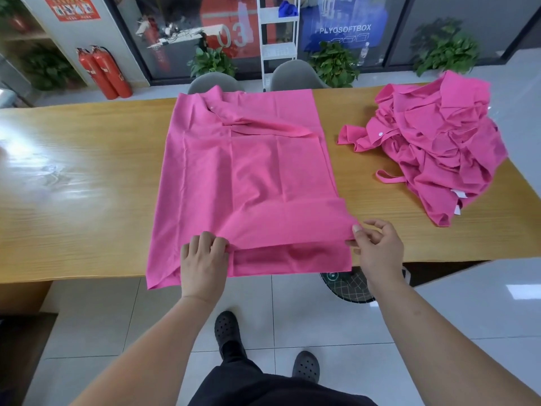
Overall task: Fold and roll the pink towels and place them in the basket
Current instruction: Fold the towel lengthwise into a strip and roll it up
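Early stage. One pink towel (248,171) lay spread on the counter (87,171); left hand (205,259) and right hand (377,247), apart, each pinched its near edge mid first fold. Pile of towels (433,148) at right was unfolded. Basket (351,285) sat below, mostly hidden.

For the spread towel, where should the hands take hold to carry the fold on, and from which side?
At both ends of the doubled near edge, coming from the near side. The towel lies flat, its near edge lifted into a fold; the left hand and right hand pinch it there, one at each end, which should keep the fold straight.
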Tool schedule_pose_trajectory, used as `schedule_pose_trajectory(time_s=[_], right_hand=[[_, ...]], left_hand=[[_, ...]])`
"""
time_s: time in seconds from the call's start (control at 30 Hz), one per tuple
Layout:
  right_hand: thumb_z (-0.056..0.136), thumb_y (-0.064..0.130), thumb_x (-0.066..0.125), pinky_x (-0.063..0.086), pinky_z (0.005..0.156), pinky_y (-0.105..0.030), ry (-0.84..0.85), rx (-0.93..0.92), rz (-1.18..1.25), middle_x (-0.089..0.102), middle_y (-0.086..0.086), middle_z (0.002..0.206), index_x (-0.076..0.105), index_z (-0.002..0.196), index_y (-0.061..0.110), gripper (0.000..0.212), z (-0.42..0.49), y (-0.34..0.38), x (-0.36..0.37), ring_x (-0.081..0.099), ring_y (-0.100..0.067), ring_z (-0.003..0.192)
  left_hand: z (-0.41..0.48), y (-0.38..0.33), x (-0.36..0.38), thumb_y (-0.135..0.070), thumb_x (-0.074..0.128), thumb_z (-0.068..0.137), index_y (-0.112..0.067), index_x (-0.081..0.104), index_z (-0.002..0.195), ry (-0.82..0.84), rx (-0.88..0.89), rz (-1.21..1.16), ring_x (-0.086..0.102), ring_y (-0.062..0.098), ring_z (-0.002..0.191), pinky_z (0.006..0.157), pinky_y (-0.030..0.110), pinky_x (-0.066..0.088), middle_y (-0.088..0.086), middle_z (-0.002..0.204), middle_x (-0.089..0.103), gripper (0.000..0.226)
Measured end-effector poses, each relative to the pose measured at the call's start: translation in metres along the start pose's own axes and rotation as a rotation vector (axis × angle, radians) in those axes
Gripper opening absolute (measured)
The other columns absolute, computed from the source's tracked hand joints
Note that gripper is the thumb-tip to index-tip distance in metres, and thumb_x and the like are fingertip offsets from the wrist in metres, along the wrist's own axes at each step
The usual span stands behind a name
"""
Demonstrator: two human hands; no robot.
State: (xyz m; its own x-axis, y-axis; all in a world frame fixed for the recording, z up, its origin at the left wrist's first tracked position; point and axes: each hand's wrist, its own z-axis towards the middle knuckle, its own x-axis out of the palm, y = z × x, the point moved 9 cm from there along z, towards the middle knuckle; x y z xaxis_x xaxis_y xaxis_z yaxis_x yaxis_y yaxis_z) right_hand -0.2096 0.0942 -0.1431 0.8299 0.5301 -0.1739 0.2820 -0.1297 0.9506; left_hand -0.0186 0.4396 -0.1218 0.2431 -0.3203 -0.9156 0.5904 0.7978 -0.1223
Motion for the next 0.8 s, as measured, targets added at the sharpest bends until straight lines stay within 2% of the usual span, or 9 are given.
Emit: schedule_pose_trajectory(time_s=[0.1,0.17,0.23,0.3,0.4,0.47,0.57,0.67,0.8], right_hand=[[0.093,0.024,0.080,0.062,0.081,-0.049,0.034,0.183,-0.250,0.080,0.004,0.089,0.062,0.105,0.026,0.021,-0.004,-0.058,-0.008,0.078,-0.014,0.069],[0.090,0.026,0.083,0.062,0.077,-0.045,0.023,0.296,-0.296,0.079,0.006,0.085,0.066,0.104,0.020,0.023,-0.009,-0.090,-0.017,0.078,-0.012,0.067],[0.089,0.028,0.084,0.059,0.069,-0.040,-0.010,0.357,-0.282,0.080,0.003,0.083,0.069,0.100,0.017,0.023,-0.013,-0.105,-0.023,0.078,-0.014,0.068],[0.090,0.036,0.082,0.063,0.074,-0.045,-0.043,0.360,-0.333,0.078,-0.002,0.078,0.070,0.091,0.019,0.021,-0.015,-0.112,-0.027,0.077,-0.022,0.072],[0.095,0.037,0.078,0.065,0.079,-0.050,-0.046,0.401,-0.252,0.076,-0.007,0.085,0.071,0.090,0.018,0.021,-0.016,-0.123,-0.025,0.074,-0.025,0.080],[0.097,0.023,0.077,0.063,0.074,-0.041,-0.024,0.495,-0.015,0.077,-0.008,0.099,0.070,0.099,0.013,0.012,-0.020,-0.130,-0.014,0.076,-0.022,0.091],[0.095,0.013,0.078,0.059,0.073,-0.034,-0.019,0.546,0.145,0.078,-0.009,0.106,0.070,0.111,0.013,0.019,-0.020,-0.134,-0.005,0.077,-0.021,0.096],[0.095,0.012,0.077,0.059,0.078,-0.033,-0.011,0.566,0.251,0.076,-0.007,0.110,0.069,0.125,0.010,0.031,-0.023,-0.130,0.000,0.074,-0.017,0.096],[0.094,0.017,0.079,0.058,0.075,-0.032,-0.025,0.588,0.284,0.074,-0.007,0.108,0.071,0.119,0.011,0.026,-0.027,-0.126,-0.005,0.070,-0.016,0.093]], left_hand=[[-0.028,-0.003,0.036,-0.004,0.086,0.071,-0.016,0.063,0.084,0.218,0.041,0.123,0.048,0.030,0.079,0.070,0.044,0.039,0.003,0.086,0.050,0.029],[-0.046,-0.001,0.051,-0.012,0.089,0.073,-0.019,0.066,0.085,0.339,-0.060,0.127,0.051,0.030,0.080,0.072,0.043,0.041,0.000,0.085,0.052,0.026],[-0.062,0.003,0.055,-0.027,0.079,0.087,-0.023,0.066,0.095,0.406,-0.276,0.041,0.057,0.027,0.088,0.081,0.042,0.044,-0.003,0.092,0.058,0.015],[-0.077,0.005,0.055,-0.037,0.066,0.096,-0.027,0.061,0.099,0.440,-0.526,-0.130,0.060,0.023,0.090,0.085,0.041,0.046,-0.007,0.096,0.061,0.012],[-0.103,-0.001,0.067,-0.043,0.062,0.100,-0.022,0.060,0.080,0.497,-0.973,-0.561,0.063,0.022,0.073,0.068,0.035,0.050,-0.007,0.073,0.063,0.029],[-0.116,-0.011,0.080,-0.043,0.067,0.100,-0.018,0.063,0.075,0.466,-1.243,-0.886,0.063,0.022,0.070,0.069,0.037,0.053,-0.002,0.072,0.066,0.036],[-0.123,-0.019,0.091,-0.038,0.072,0.100,-0.014,0.067,0.090,0.348,-1.531,-1.210,0.070,0.021,0.081,0.082,0.040,0.059,0.002,0.088,0.074,0.027],[-0.118,-0.016,0.092,-0.030,0.070,0.102,-0.014,0.063,0.097,0.218,-1.634,-1.368,0.075,0.018,0.091,0.092,0.039,0.060,0.001,0.098,0.074,0.018],[-0.115,-0.005,0.092,-0.022,0.067,0.104,-0.008,0.064,0.117,0.121,-1.645,-1.425,0.074,0.017,0.085,0.076,0.035,0.054,0.002,0.106,0.074,0.019]])
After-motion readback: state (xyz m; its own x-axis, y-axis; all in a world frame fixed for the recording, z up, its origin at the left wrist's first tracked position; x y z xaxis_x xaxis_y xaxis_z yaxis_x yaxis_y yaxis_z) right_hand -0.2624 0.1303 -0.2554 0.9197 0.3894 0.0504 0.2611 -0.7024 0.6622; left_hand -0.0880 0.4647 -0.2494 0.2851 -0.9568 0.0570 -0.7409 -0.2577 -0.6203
